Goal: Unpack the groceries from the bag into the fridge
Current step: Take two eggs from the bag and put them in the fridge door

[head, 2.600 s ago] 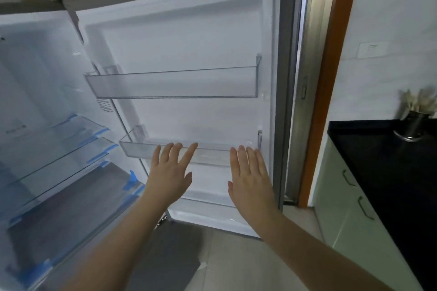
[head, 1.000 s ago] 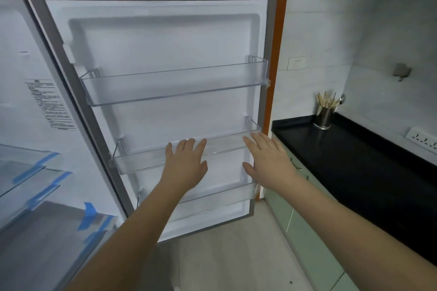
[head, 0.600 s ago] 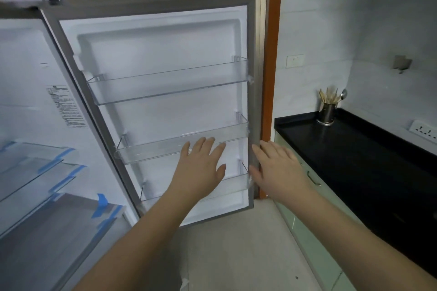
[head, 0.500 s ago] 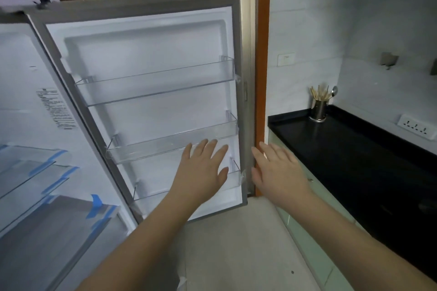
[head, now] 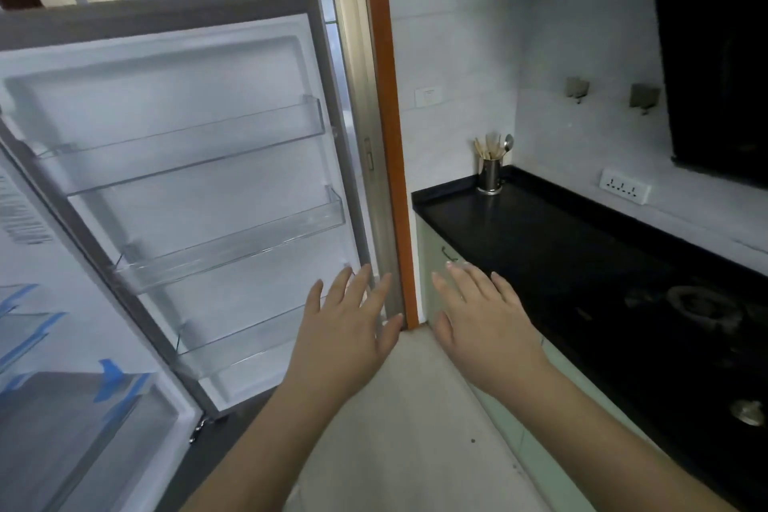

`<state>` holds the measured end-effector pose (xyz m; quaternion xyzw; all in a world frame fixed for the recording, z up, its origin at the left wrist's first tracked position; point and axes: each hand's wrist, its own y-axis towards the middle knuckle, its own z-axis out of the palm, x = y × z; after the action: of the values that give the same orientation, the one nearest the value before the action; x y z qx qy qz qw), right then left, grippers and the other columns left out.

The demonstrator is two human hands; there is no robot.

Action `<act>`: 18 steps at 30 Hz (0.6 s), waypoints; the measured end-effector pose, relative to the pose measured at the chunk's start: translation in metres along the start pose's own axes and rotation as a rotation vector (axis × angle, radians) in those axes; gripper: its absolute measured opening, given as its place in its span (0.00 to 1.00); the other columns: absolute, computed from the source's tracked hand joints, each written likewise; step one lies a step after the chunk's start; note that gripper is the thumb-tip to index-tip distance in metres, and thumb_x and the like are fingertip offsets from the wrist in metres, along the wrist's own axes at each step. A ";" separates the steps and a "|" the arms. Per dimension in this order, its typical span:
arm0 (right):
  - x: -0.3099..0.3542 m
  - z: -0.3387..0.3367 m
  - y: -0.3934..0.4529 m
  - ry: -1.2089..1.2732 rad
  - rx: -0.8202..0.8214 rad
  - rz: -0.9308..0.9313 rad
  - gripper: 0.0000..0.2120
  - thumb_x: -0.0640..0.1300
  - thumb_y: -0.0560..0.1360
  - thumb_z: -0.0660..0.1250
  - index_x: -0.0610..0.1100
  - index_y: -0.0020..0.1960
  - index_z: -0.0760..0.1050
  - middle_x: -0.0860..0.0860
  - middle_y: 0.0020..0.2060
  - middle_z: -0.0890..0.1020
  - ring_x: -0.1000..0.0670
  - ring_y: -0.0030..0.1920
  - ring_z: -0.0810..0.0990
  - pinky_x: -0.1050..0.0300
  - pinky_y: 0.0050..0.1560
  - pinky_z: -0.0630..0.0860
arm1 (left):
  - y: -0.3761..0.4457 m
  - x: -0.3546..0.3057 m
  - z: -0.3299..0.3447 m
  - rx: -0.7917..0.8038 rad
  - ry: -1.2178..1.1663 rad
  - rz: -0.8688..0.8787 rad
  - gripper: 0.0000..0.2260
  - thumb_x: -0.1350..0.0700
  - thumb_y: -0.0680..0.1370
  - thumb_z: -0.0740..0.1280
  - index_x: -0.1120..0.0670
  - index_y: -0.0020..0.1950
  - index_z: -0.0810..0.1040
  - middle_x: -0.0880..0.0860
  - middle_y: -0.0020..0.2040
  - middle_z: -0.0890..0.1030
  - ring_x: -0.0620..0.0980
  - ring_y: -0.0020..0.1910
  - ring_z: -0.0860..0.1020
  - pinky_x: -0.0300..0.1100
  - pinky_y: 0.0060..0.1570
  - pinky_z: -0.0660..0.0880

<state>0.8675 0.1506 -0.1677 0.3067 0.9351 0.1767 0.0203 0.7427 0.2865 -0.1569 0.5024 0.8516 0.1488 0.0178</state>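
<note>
While both arms reach forward from the bottom of the view, the hands hang in the air with palms down and backs to the camera, holding nothing. The left hand has its fingers straight and spread, their tips pointing up and a little right, over the outer lower corner of the fridge door; whether they touch it I cannot tell. The right hand is likewise released, fingers straight and fanned, tips angled up and left, in front of the green cabinet under the bench. The two hands are near each other but apart, thumbs turned inward, with the orange door frame showing between them. Both forearms are bare and run in diagonally from the lower edge.

The fridge stands open at the left, its door swung wide. The door carries three clear bins, a top bin, a middle bin and a low bin, all bare. Inside the fridge, glass shelves with blue tape show at the far left. No grocery bag is in view.

On the black bench a metal cup of utensils stands at the back corner, and a gas hob sits further right. A white socket is on the wall above
</note>
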 end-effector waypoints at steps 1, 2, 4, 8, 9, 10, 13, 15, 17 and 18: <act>-0.001 -0.004 -0.007 -0.013 0.002 0.018 0.29 0.54 0.76 0.44 0.46 0.69 0.71 0.46 0.67 0.75 0.45 0.69 0.72 0.43 0.69 0.66 | -0.001 -0.004 -0.002 0.003 -0.019 0.015 0.28 0.36 0.79 0.44 0.44 0.75 0.63 0.52 0.75 0.66 0.55 0.75 0.62 0.59 0.71 0.57; -0.003 -0.008 -0.014 -0.025 0.003 0.037 0.29 0.54 0.76 0.45 0.46 0.69 0.72 0.46 0.66 0.76 0.45 0.68 0.72 0.43 0.68 0.66 | -0.002 -0.008 -0.003 0.001 -0.040 0.032 0.28 0.36 0.79 0.43 0.43 0.77 0.58 0.51 0.78 0.60 0.54 0.77 0.57 0.58 0.73 0.52; -0.005 -0.016 -0.028 -0.041 -0.009 0.084 0.28 0.53 0.76 0.46 0.45 0.68 0.74 0.45 0.65 0.77 0.44 0.67 0.74 0.42 0.67 0.69 | -0.004 -0.014 -0.006 0.016 -0.083 0.065 0.28 0.36 0.79 0.41 0.42 0.78 0.52 0.49 0.79 0.55 0.52 0.78 0.51 0.57 0.74 0.47; -0.005 -0.025 -0.058 -0.095 -0.001 0.196 0.26 0.54 0.75 0.50 0.44 0.65 0.76 0.45 0.64 0.78 0.44 0.66 0.75 0.41 0.65 0.71 | -0.012 -0.022 -0.013 -0.016 -0.151 0.170 0.26 0.37 0.80 0.44 0.41 0.77 0.52 0.48 0.79 0.55 0.51 0.78 0.50 0.57 0.73 0.46; -0.003 -0.026 -0.067 -0.110 0.007 0.215 0.26 0.54 0.75 0.50 0.45 0.65 0.76 0.45 0.64 0.78 0.44 0.65 0.75 0.41 0.65 0.71 | -0.015 -0.024 -0.014 -0.023 -0.166 0.209 0.25 0.38 0.81 0.45 0.41 0.77 0.52 0.47 0.79 0.56 0.50 0.78 0.50 0.57 0.73 0.46; 0.000 -0.028 -0.076 -0.122 0.014 0.232 0.27 0.55 0.75 0.49 0.45 0.66 0.75 0.45 0.65 0.77 0.44 0.66 0.75 0.42 0.65 0.71 | -0.019 -0.026 -0.015 -0.041 -0.178 0.256 0.24 0.38 0.81 0.46 0.41 0.77 0.54 0.47 0.78 0.57 0.50 0.77 0.51 0.57 0.73 0.47; 0.008 -0.032 -0.104 -0.145 0.066 0.279 0.31 0.56 0.75 0.43 0.45 0.70 0.71 0.46 0.70 0.72 0.45 0.71 0.69 0.43 0.70 0.64 | -0.034 -0.035 -0.017 -0.044 -0.189 0.404 0.26 0.38 0.79 0.44 0.43 0.76 0.59 0.48 0.77 0.61 0.50 0.76 0.55 0.58 0.73 0.50; 0.010 -0.037 -0.125 -0.185 0.045 0.355 0.29 0.55 0.75 0.46 0.45 0.68 0.74 0.45 0.68 0.74 0.44 0.69 0.71 0.43 0.68 0.67 | -0.047 -0.044 -0.012 -0.003 -0.200 0.488 0.28 0.38 0.78 0.40 0.43 0.77 0.57 0.48 0.77 0.60 0.50 0.77 0.54 0.57 0.73 0.50; 0.010 -0.041 -0.151 -0.215 0.031 0.449 0.27 0.54 0.75 0.50 0.44 0.66 0.75 0.44 0.66 0.76 0.43 0.67 0.74 0.42 0.66 0.70 | -0.057 -0.054 -0.008 0.027 -0.217 0.538 0.30 0.37 0.77 0.37 0.42 0.77 0.54 0.48 0.78 0.57 0.50 0.77 0.53 0.57 0.74 0.51; 0.009 -0.044 -0.165 -0.226 0.034 0.493 0.27 0.53 0.76 0.50 0.44 0.67 0.75 0.44 0.66 0.76 0.43 0.67 0.74 0.42 0.66 0.70 | -0.060 -0.061 -0.007 0.033 -0.229 0.555 0.31 0.37 0.76 0.36 0.42 0.78 0.53 0.48 0.78 0.57 0.50 0.77 0.53 0.57 0.74 0.51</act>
<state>0.7608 0.0183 -0.1824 0.5430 0.8268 0.1254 0.0757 0.7206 0.2047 -0.1738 0.7298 0.6763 0.0767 0.0643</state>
